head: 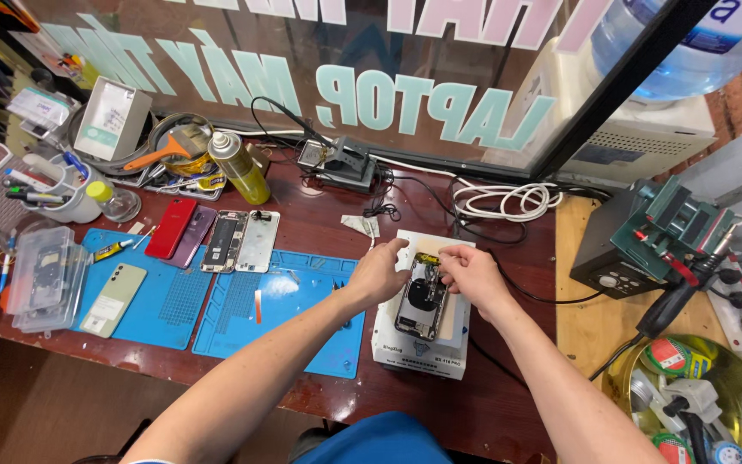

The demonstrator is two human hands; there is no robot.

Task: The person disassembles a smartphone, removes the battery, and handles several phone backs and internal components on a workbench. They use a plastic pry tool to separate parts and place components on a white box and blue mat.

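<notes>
Pinching opened phone [421,301] top edge: right hand [471,273]; left hand [377,273] grip seemingly pressed on white box [422,351].

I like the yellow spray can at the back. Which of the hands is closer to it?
Left. The left hand lies right of the spray can and nearer the viewer; the right hand is farther right, beyond the opened phone.

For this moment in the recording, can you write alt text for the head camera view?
Two bare hands, left hand and right hand, work on an opened smartphone with exposed internals lying on a white box-shaped heating pad. Beside it, a blue silicone repair mat on the dark red wooden bench holds more phones.
</notes>
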